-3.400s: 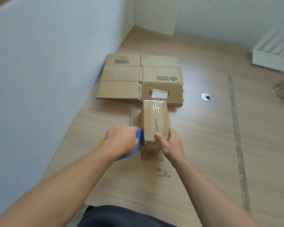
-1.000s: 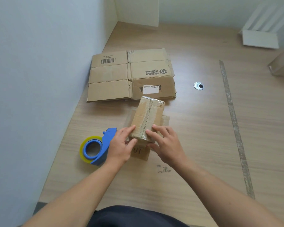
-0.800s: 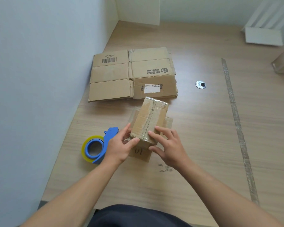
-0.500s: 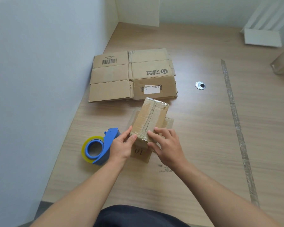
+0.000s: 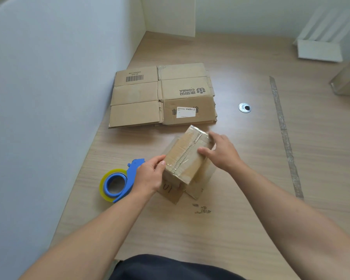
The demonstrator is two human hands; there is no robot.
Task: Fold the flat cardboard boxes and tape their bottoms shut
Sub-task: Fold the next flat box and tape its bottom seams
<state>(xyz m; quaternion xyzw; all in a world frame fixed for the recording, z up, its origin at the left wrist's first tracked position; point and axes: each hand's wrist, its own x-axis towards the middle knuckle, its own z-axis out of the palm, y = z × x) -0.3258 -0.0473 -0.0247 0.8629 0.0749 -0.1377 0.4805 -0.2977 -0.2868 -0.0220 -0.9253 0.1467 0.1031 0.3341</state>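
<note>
From my seat I see the small box [image 5: 187, 156] standing on the wooden table [image 5: 240, 188] just in front of the person, its taped bottom facing up and a strip of clear tape running along the middle seam. It sits turned at an angle, with its loose lower flaps splayed on the table beneath it (one carries a handwritten mark I can't read for sure).

The left hand [image 5: 150, 176] grips the box's near left edge. Its thumb lies on the taped top and its fingers are curled down the side, so I can't see their tips. The right hand [image 5: 220, 152] holds the far right side: the thumb presses on the top face beside the seam, and the fingers bend over the far right corner. The box lies between the two hands, both touching it.

A blue tape dispenser [image 5: 119, 182] with a yellowish roll rests on the table just left of the left hand, partly behind it. The stack of flat cardboard boxes [image 5: 162, 96] lies further back against the pale wall [image 5: 49, 98], near the small box but not touching it. A round metal grommet [image 5: 245, 107] sits to the right of the stack.
</note>
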